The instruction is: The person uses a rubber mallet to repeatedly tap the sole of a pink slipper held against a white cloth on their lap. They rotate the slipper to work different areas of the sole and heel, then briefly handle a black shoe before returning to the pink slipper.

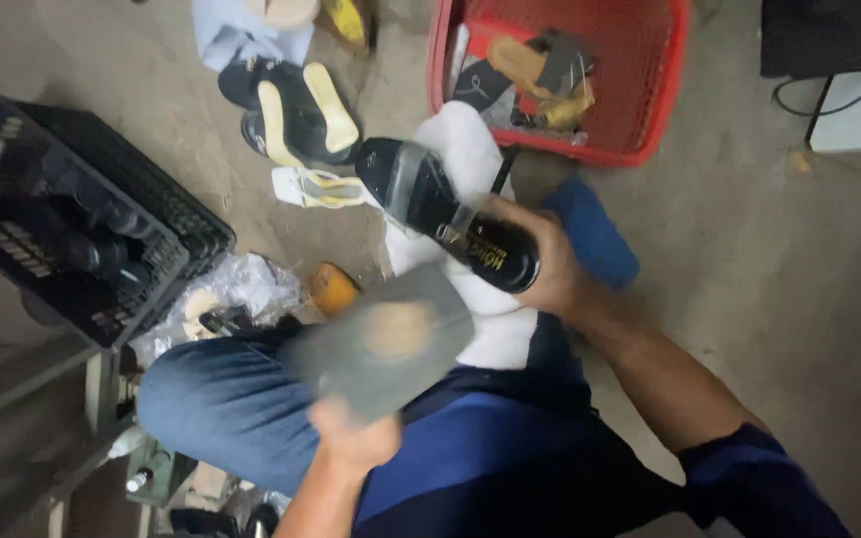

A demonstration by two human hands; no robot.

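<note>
While the right hand [550,269] is gripping one black sandal [445,214] by its heel end, long axis running diagonally with the toe pointing up-left over a white cloth [470,149], the left hand [356,438] is pinching one blurred grey pad [386,339] above the lap.

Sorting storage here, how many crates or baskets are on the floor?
2: a black crate at left and a red basket at top right holding shoe parts. Others may sit outside the view.

A shoe-repair workshop — loose sandals [301,120] on bare concrete floor [749,249], crates of footwear parts [560,75].
</note>
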